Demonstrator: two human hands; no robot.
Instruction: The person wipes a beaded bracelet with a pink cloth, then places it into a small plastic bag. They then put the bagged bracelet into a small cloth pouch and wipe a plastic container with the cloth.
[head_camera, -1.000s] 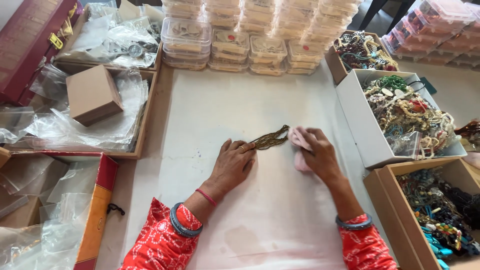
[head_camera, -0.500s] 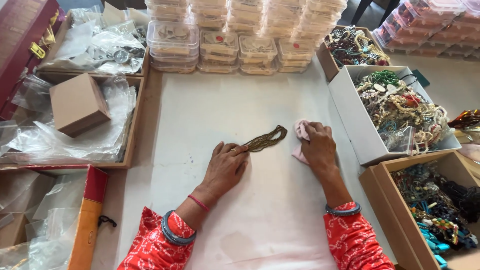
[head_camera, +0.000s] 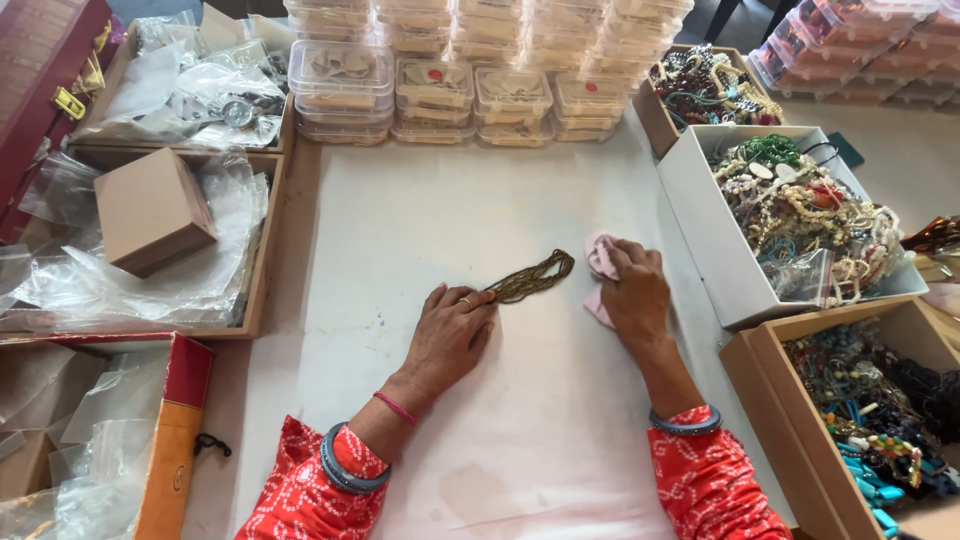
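A bundle of thin olive-gold bead strands (head_camera: 532, 279) lies on the white table cover (head_camera: 450, 210). My left hand (head_camera: 452, 332) rests flat on the cover, its fingertips pressing the near end of the strands. My right hand (head_camera: 633, 290) is closed on a small pink cloth (head_camera: 600, 262) just right of the strands' far end. Both wrists wear grey bangles under red patterned sleeves.
Stacks of clear plastic boxes (head_camera: 470, 85) line the far edge. On the right stand a white box of mixed necklaces (head_camera: 800, 210) and cardboard boxes of beads (head_camera: 870, 400). On the left are trays of plastic bags and a small brown cardboard box (head_camera: 152, 210).
The view has shifted slightly. My right hand with the pink cloth has come off the strand's far end and sits just to its right. The left hand still pins the near end.
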